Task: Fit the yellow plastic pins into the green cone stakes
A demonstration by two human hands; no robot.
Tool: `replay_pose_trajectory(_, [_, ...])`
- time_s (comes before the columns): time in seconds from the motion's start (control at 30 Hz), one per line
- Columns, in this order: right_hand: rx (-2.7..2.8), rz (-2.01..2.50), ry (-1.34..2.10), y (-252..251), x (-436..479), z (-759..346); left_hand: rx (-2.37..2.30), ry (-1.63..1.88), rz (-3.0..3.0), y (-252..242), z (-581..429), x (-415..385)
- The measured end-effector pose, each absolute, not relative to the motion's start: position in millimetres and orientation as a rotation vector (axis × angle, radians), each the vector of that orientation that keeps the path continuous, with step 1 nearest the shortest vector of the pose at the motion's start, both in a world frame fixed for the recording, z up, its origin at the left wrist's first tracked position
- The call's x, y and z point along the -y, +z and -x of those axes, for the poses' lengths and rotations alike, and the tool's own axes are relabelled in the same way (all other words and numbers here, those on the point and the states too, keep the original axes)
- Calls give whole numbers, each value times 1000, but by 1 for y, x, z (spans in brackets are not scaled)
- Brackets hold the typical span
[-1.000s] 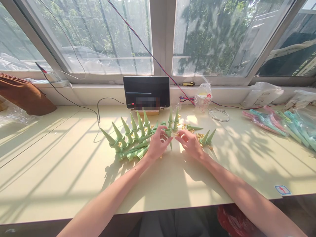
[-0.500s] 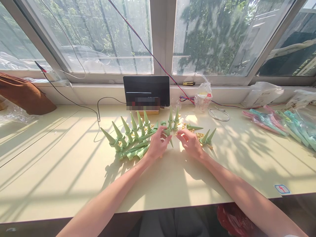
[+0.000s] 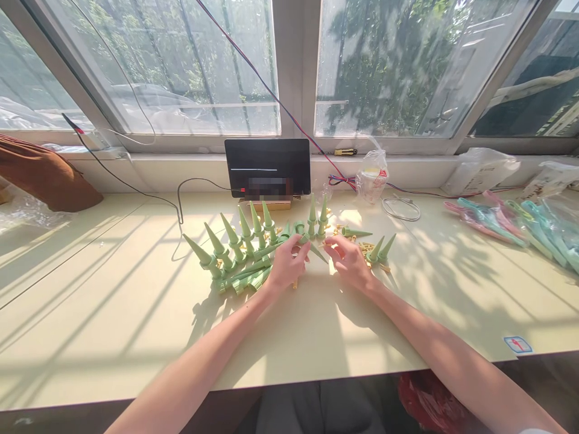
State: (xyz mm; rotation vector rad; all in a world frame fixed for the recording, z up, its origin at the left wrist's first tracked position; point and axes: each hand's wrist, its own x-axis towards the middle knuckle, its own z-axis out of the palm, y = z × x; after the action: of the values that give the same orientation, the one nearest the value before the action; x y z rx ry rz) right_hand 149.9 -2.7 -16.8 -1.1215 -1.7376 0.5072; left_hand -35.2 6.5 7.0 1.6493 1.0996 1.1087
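I am gripping 1 green cone spike (image 3: 315,249) in my left hand (image 3: 286,265), fingers curled shut around its wide end, its tip pointing right and slightly down toward my right hand (image 3: 349,261). That spike is sitting just above the tabletop (image 3: 136,289), in the gap between my 2 hands. My right hand is hovering beside it with thumb and forefinger pinched together; whether something small is sitting between them I cannot tell.

A row of upright green spikes (image 3: 235,241) is standing to the left of my left hand, fanned out, with a few more lying flat (image 3: 251,274) just below them, touching my left wrist side. 2 upright spikes (image 3: 316,217) are standing just beyond my fingertips. 1 spike is lying on its side (image 3: 357,232) beyond my right hand, and 2 leaning spikes (image 3: 380,248) are standing just right of it. Small yellow parts (image 3: 366,247) are lying scattered among them.

A dark tablet (image 3: 268,167) is leaning at the window sill. A clear plastic bag (image 3: 373,176) is sitting right of it.
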Motion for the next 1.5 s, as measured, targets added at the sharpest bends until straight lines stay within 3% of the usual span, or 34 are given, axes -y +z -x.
replay_pose_trajectory(1.5, [1637, 1128, 599, -9, 8, -147, -910, 1025, -1324, 11, 37, -7])
